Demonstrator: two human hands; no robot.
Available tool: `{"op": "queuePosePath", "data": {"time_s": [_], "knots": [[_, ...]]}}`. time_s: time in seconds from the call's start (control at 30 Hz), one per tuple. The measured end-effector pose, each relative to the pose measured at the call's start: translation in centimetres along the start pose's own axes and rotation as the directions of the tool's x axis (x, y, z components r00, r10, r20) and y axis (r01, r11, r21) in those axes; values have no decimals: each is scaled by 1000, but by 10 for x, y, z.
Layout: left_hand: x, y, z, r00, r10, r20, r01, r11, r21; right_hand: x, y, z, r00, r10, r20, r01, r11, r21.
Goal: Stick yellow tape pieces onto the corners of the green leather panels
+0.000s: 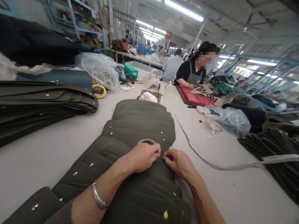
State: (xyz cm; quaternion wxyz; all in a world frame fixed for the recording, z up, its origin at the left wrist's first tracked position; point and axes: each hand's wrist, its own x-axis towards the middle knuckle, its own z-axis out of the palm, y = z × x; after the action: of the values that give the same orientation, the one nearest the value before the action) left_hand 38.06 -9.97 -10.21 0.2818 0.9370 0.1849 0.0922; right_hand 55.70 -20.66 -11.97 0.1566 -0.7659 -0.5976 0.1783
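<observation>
Dark olive panels (140, 126), probably leather, lie overlapped in a fanned stack, several with small gold metal fittings (91, 165). Over the middle of the stack, my left hand (143, 157) is closed, its thumb and fingers pressed together. The upper arc of a yellow-edged roll of tape (146, 141) shows just beyond its knuckles, seemingly held in that hand; the rest is hidden. Close by on the right, my right hand (178, 161) pinches at the panels' right edge; whatever is between its fingertips is too small to make out. Yellow scraps (165, 214) stick to the nearer panels.
More olive panels are piled at left (44, 99) and right (275, 158). Another yellow tape roll (99, 91) stands near a plastic bag (99, 70). Behind the stack is a small box of gold parts (149, 96). A co-worker (196, 68) handles a red piece (197, 95).
</observation>
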Motion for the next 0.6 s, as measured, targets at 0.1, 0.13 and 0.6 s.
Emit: {"op": "queuePosePath", "data": {"time_s": [0.1,0.13,0.6], "knots": [[0,-2,-2,999,20,-26,-21,999,-37,0,-1,0,1000,-16,-27,15,1000,-19],[0,-2,-3,999,13,-49,-15,999,-45,1,-2,0,999,-17,-34,16,999,-28],[-1,2,1,976,66,-206,-70,997,-15,-7,8,-11,996,-74,49,61,971,231]]}}
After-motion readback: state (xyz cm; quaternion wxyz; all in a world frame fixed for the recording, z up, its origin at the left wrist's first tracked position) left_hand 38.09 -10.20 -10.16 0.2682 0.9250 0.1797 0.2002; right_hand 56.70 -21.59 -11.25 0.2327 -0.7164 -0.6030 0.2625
